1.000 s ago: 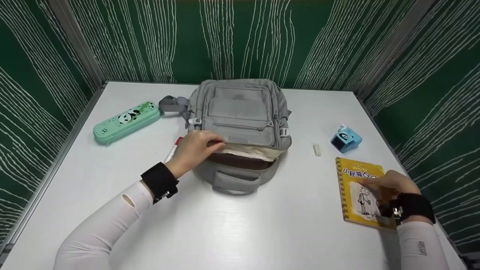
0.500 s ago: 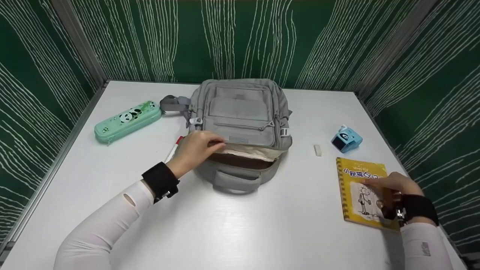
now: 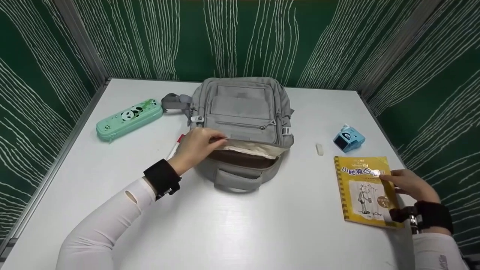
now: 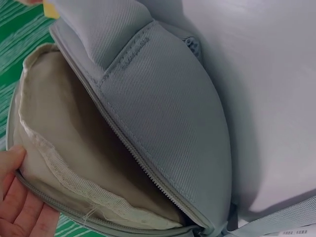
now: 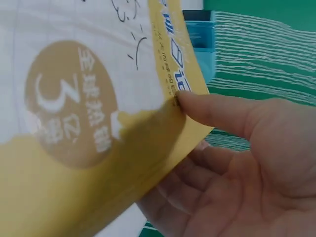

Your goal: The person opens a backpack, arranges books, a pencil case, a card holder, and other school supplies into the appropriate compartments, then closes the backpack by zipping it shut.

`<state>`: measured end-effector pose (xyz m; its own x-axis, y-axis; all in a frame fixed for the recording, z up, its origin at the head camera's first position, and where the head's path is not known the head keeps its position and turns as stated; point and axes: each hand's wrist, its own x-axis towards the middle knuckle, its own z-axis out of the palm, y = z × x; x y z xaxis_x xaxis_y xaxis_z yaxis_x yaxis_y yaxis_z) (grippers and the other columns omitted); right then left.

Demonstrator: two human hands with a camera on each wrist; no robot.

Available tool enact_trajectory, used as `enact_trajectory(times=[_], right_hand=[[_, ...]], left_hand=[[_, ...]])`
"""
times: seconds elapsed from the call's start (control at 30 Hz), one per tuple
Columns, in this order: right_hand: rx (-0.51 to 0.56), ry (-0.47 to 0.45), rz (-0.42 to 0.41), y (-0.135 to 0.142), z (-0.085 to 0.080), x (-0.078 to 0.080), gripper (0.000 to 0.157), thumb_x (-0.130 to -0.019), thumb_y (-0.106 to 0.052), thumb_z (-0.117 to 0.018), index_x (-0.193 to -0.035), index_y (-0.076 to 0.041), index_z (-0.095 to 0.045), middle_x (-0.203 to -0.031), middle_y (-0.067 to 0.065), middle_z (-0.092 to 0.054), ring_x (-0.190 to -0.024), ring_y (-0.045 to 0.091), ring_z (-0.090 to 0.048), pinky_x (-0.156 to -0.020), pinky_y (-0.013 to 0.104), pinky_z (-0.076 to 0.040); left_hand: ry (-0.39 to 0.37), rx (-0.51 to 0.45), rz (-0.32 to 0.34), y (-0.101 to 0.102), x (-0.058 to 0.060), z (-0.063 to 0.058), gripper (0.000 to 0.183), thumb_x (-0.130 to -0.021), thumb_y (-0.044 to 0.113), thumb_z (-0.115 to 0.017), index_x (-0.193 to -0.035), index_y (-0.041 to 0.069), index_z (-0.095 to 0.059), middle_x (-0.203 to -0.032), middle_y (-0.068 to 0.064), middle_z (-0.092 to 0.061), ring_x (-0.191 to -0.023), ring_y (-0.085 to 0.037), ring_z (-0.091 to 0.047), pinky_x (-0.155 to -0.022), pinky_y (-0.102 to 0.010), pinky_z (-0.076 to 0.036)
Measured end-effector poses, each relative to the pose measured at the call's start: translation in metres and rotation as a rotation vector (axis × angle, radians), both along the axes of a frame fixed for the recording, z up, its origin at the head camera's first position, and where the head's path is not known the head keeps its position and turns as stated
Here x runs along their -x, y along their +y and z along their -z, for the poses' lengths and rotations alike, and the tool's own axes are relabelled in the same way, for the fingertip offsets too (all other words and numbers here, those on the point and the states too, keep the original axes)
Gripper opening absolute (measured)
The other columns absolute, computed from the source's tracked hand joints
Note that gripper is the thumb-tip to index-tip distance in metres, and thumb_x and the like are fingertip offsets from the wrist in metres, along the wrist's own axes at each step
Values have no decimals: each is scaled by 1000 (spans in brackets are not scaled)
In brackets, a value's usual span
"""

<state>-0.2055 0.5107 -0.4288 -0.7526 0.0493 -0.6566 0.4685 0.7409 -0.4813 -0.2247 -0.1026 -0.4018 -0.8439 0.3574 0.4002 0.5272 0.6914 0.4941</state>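
Note:
A grey backpack (image 3: 240, 108) lies on the table, its main compartment unzipped toward me. My left hand (image 3: 198, 144) pinches the zipper edge of the flap and holds the mouth apart; the left wrist view shows the beige lining (image 4: 64, 128) and the fingers (image 4: 27, 212) behind the edge. On the right, my right hand (image 3: 414, 185) grips a yellow comic book (image 3: 365, 195) by its right edge. In the right wrist view the thumb (image 5: 217, 111) presses on the cover while the other fingers (image 5: 182, 182) lie underneath.
A green panda pencil case (image 3: 129, 119) lies left of the backpack. A red-capped white marker (image 3: 175, 146) is partly hidden by my left hand. Right of the backpack are a white eraser (image 3: 319, 149) and a small blue panda box-shaped item (image 3: 348, 138). Green walls enclose the table.
My right hand has slid right from over the cover to the book's right edge, uncovering more of the cover. My left hand still holds the flap.

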Motion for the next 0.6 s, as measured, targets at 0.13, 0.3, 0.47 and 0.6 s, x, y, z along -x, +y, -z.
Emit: enact_trajectory(times=[0.13, 0.3, 0.47, 0.6], right_hand=[[9, 59, -24, -6, -7, -1, 92, -108, -51, -39, -152, 23, -7, -155, 45, -21, -140, 56, -38, -118, 64, -39], [20, 131, -20, -21, -17, 1, 88, -107, -51, -40, -154, 19, -14, -155, 40, -30, -121, 28, -60, -115, 52, -48], [49, 199, -11, -40, -27, 1, 90, -105, -55, -44, -156, 15, -17, -158, 35, -32, -102, 1, -60, -97, 22, -58], [97, 273, 16, -57, -32, -1, 91, -104, -53, -49, -156, 15, -19, -142, 20, -54, -93, -6, -60, -85, 12, -56]], left_hand=[[-4, -6, 0, 1, 1, -2, 21, -95, 25, -73, -107, 10, -81, -104, -6, -81, -94, -23, -78, -83, -40, -63], [-8, -23, 5, 1, 3, -4, 20, -95, 23, -73, -107, 10, -81, -104, -7, -81, -94, -22, -78, -83, -39, -63], [16, -29, -3, 1, 4, -5, 19, -95, 23, -72, -106, 10, -81, -102, -7, -82, -93, -23, -78, -82, -40, -62], [36, -33, -7, 1, 5, -5, 18, -96, 22, -71, -105, 10, -81, -101, -7, -82, -90, -23, -77, -80, -40, -61]])
